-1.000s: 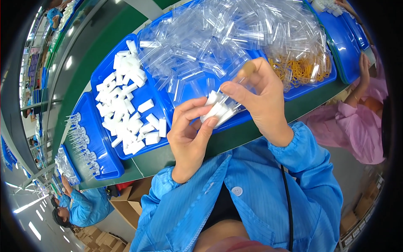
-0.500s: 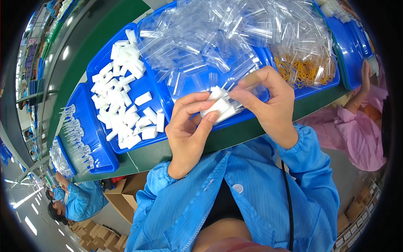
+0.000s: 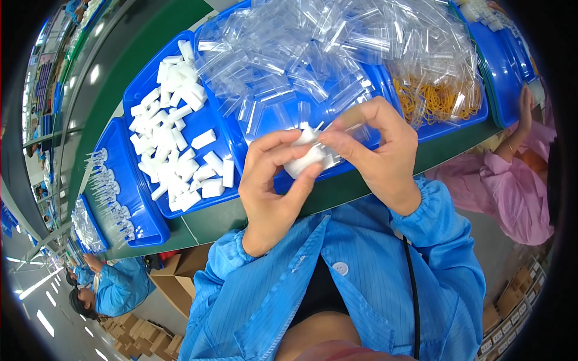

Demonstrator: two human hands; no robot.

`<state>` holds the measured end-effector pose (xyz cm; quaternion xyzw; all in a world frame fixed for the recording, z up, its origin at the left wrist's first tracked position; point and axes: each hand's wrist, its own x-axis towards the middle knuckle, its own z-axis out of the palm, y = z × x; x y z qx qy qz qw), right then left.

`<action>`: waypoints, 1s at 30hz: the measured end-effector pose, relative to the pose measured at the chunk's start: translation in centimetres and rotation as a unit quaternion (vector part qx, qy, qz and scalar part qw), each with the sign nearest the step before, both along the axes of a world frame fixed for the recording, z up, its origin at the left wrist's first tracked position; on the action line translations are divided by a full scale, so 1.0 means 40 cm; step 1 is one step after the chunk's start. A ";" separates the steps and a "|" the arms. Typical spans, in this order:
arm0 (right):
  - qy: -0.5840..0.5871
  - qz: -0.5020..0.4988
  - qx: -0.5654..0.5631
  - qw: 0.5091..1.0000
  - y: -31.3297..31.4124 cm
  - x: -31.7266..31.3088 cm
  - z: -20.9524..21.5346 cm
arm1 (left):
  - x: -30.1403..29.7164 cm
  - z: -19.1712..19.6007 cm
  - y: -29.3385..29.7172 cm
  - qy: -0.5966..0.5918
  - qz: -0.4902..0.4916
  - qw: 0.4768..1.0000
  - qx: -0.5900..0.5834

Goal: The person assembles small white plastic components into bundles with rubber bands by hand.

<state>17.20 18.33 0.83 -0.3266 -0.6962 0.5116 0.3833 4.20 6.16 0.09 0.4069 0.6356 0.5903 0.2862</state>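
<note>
My left hand (image 3: 272,188) is closed on several small white blocks (image 3: 306,162), its thumb and fingers pressing them together over the near edge of the middle blue tray (image 3: 283,114). My right hand (image 3: 388,157) pinches with thumb and forefinger at the right end of these blocks. Thin clear plastic (image 3: 331,159) shows there, against the blocks and under the fingertips. What exactly the right fingertips grip is partly hidden. More white blocks (image 3: 174,135) lie heaped in the blue tray to the left.
Clear plastic sleeves (image 3: 331,36) pile up in the middle and far trays. Yellow rubber bands (image 3: 430,102) lie at the right. Far left, another blue tray (image 3: 141,204) holds small clear pieces. A person in pink (image 3: 503,186) sits at the right, others in blue (image 3: 123,289) at the left.
Both hands have drawn slightly closer together, the right hand moving a little left. The left fingers now cover more of the white blocks, which have turned slightly.
</note>
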 end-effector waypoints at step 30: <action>-0.027 0.084 -0.076 0.993 0.014 0.002 0.042 | -0.016 0.006 -0.014 -0.020 -0.015 1.000 0.012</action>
